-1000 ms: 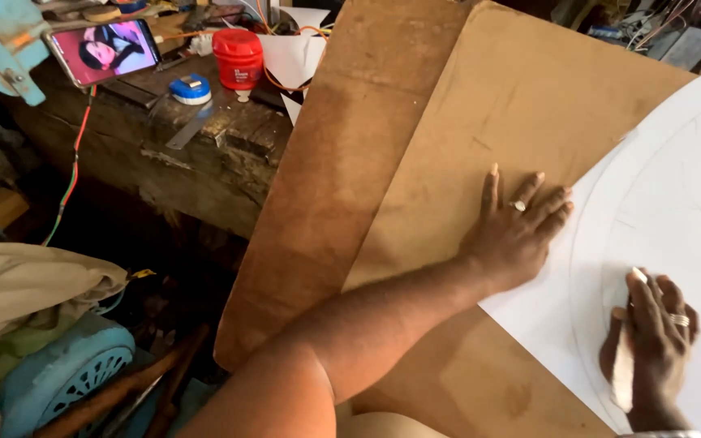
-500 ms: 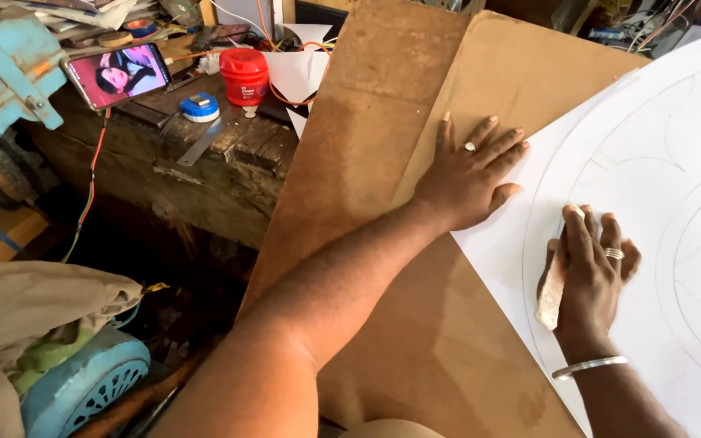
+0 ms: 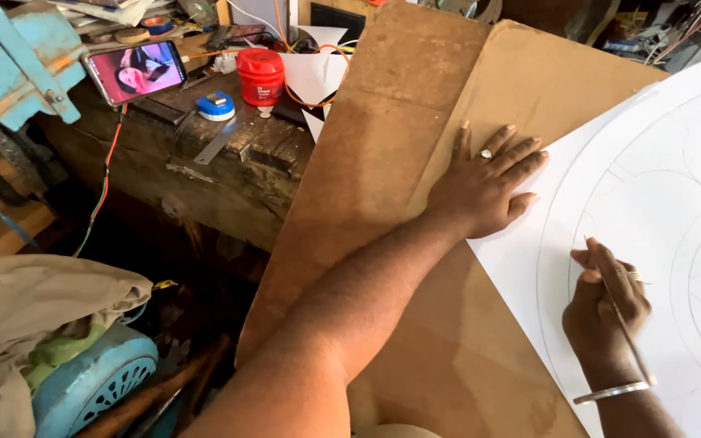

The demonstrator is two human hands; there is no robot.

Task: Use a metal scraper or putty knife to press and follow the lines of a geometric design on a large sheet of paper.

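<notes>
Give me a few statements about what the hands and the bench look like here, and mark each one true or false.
1. The left hand lies flat at the edge of the white sheet. True.
2. The right hand is empty. False: it holds a thin pencil.
3. The red jar stands on the wooden bench. True.
4. The white sheet is blank. False: curved lines are drawn on it.
</notes>
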